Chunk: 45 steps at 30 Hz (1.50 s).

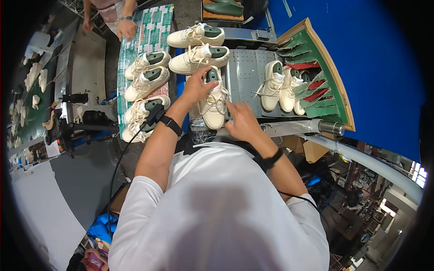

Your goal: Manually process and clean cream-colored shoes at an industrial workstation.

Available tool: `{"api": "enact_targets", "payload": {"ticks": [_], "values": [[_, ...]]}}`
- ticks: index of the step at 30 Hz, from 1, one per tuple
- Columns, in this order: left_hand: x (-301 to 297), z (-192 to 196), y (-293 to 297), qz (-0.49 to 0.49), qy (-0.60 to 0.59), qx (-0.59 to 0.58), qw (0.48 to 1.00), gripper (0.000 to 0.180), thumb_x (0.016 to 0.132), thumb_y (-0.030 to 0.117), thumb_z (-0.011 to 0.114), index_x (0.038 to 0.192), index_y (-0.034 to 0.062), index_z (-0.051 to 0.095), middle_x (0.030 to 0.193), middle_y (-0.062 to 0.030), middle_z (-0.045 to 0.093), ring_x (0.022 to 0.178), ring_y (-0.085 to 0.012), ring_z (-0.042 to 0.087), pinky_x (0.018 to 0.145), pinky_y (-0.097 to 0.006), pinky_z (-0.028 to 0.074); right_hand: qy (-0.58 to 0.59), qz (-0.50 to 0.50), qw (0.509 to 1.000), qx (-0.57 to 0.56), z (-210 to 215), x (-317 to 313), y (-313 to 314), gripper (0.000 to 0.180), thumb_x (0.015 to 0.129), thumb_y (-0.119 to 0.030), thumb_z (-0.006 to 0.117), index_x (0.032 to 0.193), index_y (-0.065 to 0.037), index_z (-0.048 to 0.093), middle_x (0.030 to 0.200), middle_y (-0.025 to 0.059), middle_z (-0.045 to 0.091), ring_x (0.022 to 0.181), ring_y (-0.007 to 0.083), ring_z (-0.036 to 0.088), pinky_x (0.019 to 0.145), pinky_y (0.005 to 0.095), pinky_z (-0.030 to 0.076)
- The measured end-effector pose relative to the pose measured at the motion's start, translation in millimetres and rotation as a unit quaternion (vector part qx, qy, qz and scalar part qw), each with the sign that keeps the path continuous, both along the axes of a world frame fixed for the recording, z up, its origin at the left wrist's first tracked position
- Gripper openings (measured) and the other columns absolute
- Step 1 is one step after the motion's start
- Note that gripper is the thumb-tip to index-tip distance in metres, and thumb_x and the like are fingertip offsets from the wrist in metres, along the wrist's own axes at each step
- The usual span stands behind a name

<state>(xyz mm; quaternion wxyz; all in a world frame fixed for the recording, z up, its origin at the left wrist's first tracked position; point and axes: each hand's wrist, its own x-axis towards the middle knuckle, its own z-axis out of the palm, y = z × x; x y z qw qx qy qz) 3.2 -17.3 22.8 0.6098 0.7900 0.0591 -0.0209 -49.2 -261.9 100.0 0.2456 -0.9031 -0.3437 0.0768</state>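
Observation:
In front of my body a cream lace-up sneaker (212, 110) with a green shoe last inside points its toe toward me. My left hand (199, 86) grips it at the heel and collar, thumb on the opening. Beside the sneaker's right side is my right hand (244, 121), index finger stretched toward the laces; whether it pinches a lace end I cannot make out. Just beyond lie two more cream sneakers on lasts, a nearer one (192, 60) and a farther one (190, 38), toes to the left.
On the right, a perforated grey conveyor (246, 67) carries several sneakers (271, 88) toward a blue machine (379, 77) with a green-and-red strip curtain (312, 58). To the left, a taped green-white board (151, 22) holds several sneakers (147, 83). Another person's hand (127, 30) rests at its far end.

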Motion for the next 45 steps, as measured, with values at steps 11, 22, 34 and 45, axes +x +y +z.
{"api": "enact_targets", "payload": {"ticks": [11, 22, 34, 45], "values": [[9.3, 2.2, -5.7, 0.001, -0.031, 0.08, 0.996, 0.067, 0.085, 0.028, 0.09, 0.142, 0.0072, 0.063, 0.124, -0.0144, 0.074, 0.11, -0.0241, 0.07, 0.097, -0.037, 0.054, -0.068, 0.094, 0.992, -0.043, 1.3, 17.3, 42.1, 0.067, 0.075, -0.014, 0.07, 0.137, 0.008, 0.06, 0.093, 0.0208, 0.064, 0.09, 0.0389, 0.065, 0.085, 0.0518, 0.048], [5.7, -20.7, 15.5, -0.03, -0.027, -0.067, 0.997, 0.068, 0.083, 0.022, 0.092, 0.142, 0.004, 0.063, 0.126, -0.014, 0.073, 0.114, -0.0215, 0.07, 0.1, -0.035, 0.054, 0.299, -0.03, 0.949, 0.094, 22.6, 2.3, 3.2, 0.065, 0.085, -0.011, 0.065, 0.148, 0.004, 0.059, 0.104, 0.0139, 0.067, 0.099, 0.0276, 0.065, 0.094, 0.0373, 0.051], [3.4, -14.3, 23.7, -0.093, 0.018, -0.085, 0.992, 0.07, 0.086, 0.018, 0.09, 0.148, 0.006, 0.061, 0.136, -0.0114, 0.07, 0.121, -0.0205, 0.067, 0.103, -0.036, 0.054, 0.149, 0.021, 0.986, -0.075, 30.2, 12.7, 23.7, 0.061, 0.085, -0.016, 0.064, 0.142, 0.005, 0.062, 0.101, 0.0152, 0.07, 0.094, 0.0337, 0.069, 0.088, 0.0433, 0.053], [-52.6, -47.1, 34.7, 0.121, 0.138, -0.312, 0.932, 0.051, 0.109, 0.035, 0.066, 0.148, 0.0024, 0.059, 0.129, -0.0077, 0.07, 0.114, -0.0136, 0.064, 0.1, -0.03, 0.051, 0.21, -0.109, 0.941, 0.242, -15.8, 16.5, 22.5, 0.066, 0.092, -0.005, 0.059, 0.157, 0.003, 0.049, 0.113, 0.0116, 0.066, 0.098, 0.0165, 0.061, 0.091, 0.0291, 0.05]]}}
